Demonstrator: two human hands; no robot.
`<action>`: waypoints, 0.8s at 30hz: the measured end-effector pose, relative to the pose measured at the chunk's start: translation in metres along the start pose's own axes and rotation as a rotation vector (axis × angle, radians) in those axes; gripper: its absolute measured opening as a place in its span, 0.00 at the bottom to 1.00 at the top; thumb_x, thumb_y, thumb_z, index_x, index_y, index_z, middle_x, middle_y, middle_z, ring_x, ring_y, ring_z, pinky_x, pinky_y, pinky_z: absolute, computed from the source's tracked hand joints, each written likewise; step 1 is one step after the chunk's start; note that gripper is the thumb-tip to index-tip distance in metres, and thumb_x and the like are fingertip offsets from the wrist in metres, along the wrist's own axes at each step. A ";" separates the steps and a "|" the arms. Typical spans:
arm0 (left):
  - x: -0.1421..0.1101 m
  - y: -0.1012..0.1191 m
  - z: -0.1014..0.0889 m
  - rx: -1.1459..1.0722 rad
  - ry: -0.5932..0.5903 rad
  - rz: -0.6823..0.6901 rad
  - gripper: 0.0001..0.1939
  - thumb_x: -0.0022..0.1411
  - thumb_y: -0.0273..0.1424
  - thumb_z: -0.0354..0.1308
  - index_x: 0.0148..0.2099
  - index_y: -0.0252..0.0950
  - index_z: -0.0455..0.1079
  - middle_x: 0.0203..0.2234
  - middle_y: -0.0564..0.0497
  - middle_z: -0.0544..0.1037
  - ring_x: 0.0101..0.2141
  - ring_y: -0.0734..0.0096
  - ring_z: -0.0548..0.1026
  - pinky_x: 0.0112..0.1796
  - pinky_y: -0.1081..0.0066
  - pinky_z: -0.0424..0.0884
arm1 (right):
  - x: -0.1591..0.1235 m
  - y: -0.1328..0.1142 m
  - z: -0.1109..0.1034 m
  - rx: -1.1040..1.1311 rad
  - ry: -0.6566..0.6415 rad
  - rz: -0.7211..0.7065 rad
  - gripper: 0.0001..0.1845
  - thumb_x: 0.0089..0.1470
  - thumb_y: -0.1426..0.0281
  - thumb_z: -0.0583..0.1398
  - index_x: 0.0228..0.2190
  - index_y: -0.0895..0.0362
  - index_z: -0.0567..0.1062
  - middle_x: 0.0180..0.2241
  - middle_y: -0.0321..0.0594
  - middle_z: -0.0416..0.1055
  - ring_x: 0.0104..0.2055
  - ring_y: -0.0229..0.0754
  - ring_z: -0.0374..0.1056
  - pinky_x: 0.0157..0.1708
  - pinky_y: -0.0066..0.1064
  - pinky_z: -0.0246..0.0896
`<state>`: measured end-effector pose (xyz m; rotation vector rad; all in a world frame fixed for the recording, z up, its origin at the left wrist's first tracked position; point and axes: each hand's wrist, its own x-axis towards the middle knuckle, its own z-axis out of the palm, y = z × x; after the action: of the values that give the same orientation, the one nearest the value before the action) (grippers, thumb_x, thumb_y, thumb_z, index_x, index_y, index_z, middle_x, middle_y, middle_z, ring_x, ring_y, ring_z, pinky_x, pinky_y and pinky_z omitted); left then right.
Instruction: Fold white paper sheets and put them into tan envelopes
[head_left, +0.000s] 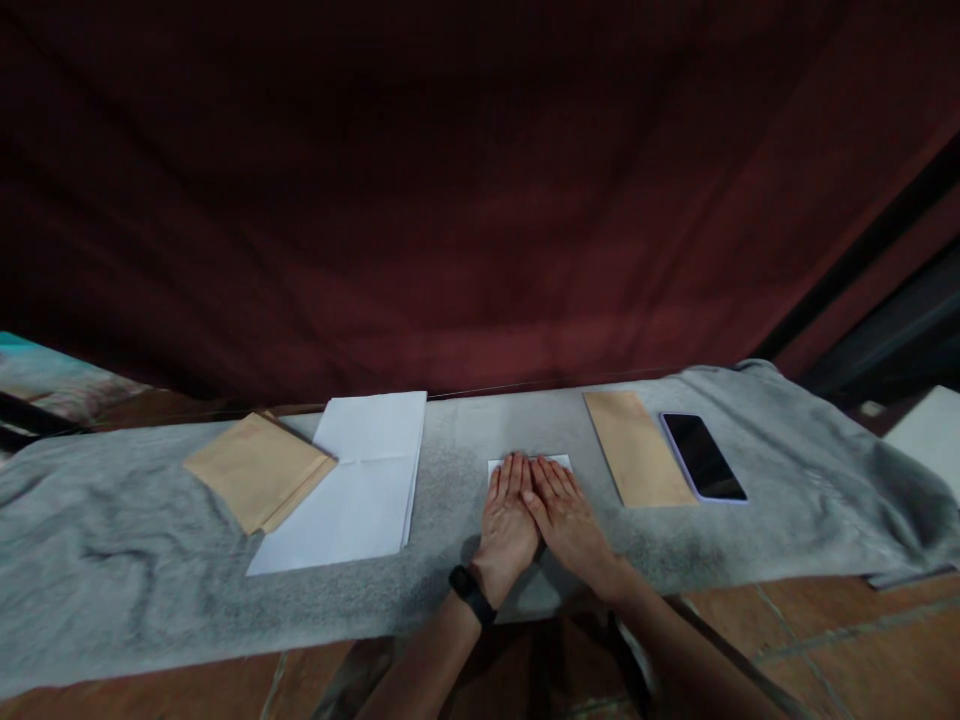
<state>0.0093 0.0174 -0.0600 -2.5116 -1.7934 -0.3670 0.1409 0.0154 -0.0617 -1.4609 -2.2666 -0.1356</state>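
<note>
Small white paper [561, 460] lies mostly hidden below two hands, and I take it as the landmark for all places. Largest is the dark red curtain [480, 240], which hangs behind the small white paper. Next comes the bench [457, 470], covered with grey cloth, on which this paper rests. To its left, well apart, are the large white sheets [371, 490]; farther left, a brown paper stack [259, 470] overlaps them. To its right is a single brown paper piece [637, 450], and just beyond this, the phone [705, 457]. Directly upon the paper are the left hand [510, 520] and right hand [574, 525], flat, fingers straight and pressed together; the right thumb crosses over the left hand. I see no pinching. Smallest is the black wristband [472, 597], on the near side of the paper. In my judgement, the paper is light, thin and easy to crease, so it is best held by its far corners, which show beyond the fingers.
</note>
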 end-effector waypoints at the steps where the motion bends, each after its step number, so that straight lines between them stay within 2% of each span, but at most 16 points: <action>1: -0.001 0.000 0.001 0.005 0.003 -0.002 0.33 0.68 0.25 0.41 0.74 0.30 0.45 0.69 0.37 0.57 0.69 0.57 0.53 0.66 0.52 0.55 | -0.001 0.000 0.002 -0.013 -0.003 0.001 0.29 0.71 0.63 0.42 0.64 0.64 0.64 0.64 0.52 0.64 0.69 0.50 0.55 0.66 0.47 0.54; 6: -0.006 -0.009 -0.002 0.023 0.011 -0.038 0.29 0.71 0.29 0.40 0.72 0.25 0.50 0.69 0.35 0.57 0.69 0.56 0.54 0.66 0.53 0.55 | -0.008 0.011 0.005 -0.078 0.024 -0.026 0.28 0.71 0.64 0.44 0.65 0.64 0.62 0.65 0.55 0.61 0.69 0.52 0.53 0.66 0.50 0.52; 10: -0.009 -0.018 -0.001 0.030 0.059 -0.074 0.30 0.73 0.35 0.40 0.72 0.27 0.49 0.69 0.36 0.58 0.69 0.55 0.55 0.65 0.50 0.58 | -0.012 0.020 0.004 -0.114 0.036 0.014 0.30 0.71 0.62 0.46 0.66 0.67 0.60 0.65 0.57 0.61 0.69 0.53 0.53 0.66 0.49 0.52; 16: -0.018 -0.027 -0.004 0.019 0.086 -0.099 0.33 0.74 0.43 0.39 0.73 0.28 0.48 0.68 0.35 0.59 0.68 0.54 0.56 0.65 0.50 0.58 | -0.020 0.031 0.004 -0.141 0.066 0.033 0.31 0.70 0.61 0.48 0.68 0.64 0.55 0.66 0.54 0.59 0.69 0.53 0.54 0.66 0.48 0.52; 24: -0.023 -0.034 -0.014 0.032 0.063 -0.081 0.34 0.75 0.46 0.38 0.71 0.26 0.52 0.68 0.35 0.60 0.68 0.56 0.56 0.65 0.54 0.57 | -0.026 0.047 0.001 -0.120 0.050 0.050 0.33 0.70 0.58 0.47 0.68 0.63 0.55 0.66 0.51 0.59 0.69 0.51 0.54 0.65 0.47 0.53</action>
<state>-0.0321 0.0052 -0.0550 -2.3841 -1.8660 -0.4117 0.1909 0.0144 -0.0805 -1.5552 -2.2141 -0.2938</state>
